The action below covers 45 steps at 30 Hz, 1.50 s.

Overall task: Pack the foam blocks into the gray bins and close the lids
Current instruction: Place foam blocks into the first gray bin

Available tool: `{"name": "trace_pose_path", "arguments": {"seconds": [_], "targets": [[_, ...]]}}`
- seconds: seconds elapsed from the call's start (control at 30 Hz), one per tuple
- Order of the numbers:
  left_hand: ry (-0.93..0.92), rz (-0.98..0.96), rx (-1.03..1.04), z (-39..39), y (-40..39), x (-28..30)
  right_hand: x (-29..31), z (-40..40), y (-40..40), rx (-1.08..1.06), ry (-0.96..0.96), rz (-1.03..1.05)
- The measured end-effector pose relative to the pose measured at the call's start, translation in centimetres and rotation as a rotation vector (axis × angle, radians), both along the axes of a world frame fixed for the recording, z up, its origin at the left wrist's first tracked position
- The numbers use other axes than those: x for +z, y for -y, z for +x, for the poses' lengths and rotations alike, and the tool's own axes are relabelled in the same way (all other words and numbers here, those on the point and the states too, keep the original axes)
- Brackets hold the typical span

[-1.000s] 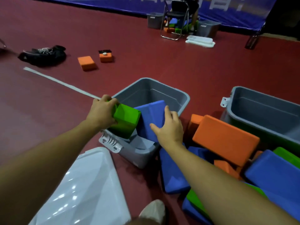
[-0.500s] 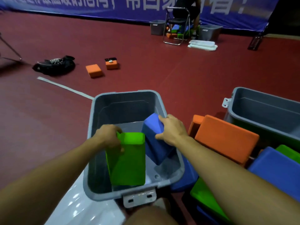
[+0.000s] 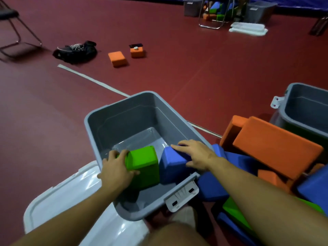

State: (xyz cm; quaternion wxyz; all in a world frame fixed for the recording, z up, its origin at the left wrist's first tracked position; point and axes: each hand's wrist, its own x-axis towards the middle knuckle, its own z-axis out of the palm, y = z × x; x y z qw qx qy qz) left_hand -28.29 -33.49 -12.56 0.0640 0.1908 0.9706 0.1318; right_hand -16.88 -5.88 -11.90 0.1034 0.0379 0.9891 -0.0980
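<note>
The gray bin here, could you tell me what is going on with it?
A person is packing foam blocks into the gray bin. The left hand grips a green block and the right hand rests on a blue block, both inside the bin. Its white lid lies on the floor beside it, and more blocks are piled to the right.

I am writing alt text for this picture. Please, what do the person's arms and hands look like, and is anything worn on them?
Both forearms are bare to the frame's edge: no sleeves show. The left hand and right hand wear no gloves. No watch, ring or bracelet is visible on either wrist or on the fingers that show.
</note>
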Motion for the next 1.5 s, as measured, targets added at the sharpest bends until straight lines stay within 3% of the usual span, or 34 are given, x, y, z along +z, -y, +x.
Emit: {"name": "trace_pose_path", "arguments": {"seconds": [0.2, 0.5, 0.87, 1.1, 1.5], "targets": [[-0.025, -0.022, -0.088, -1.0, -0.1, -0.8, -1.0, 0.6, 0.3, -0.062, 0.04, 0.024], [-0.013, -0.126, -0.387, -3.1, -0.8, 0.6, -1.0, 3.0, 2.6, -0.176, 0.044, 0.031], [-0.099, -0.126, -0.311, -1.1, 1.1, -0.8, -1.2, 0.0, 1.8, -0.034, -0.077, -0.033], [-0.093, -0.352, -0.398, -1.3, 0.6, -1.1, -2.5, -0.4, 0.6, 0.041, -0.048, -0.093], [-0.095, -0.312, -0.387, -0.9, 0.7, -0.9, -4.2, 1.7, 0.4, 0.039, -0.076, -0.077]]}}
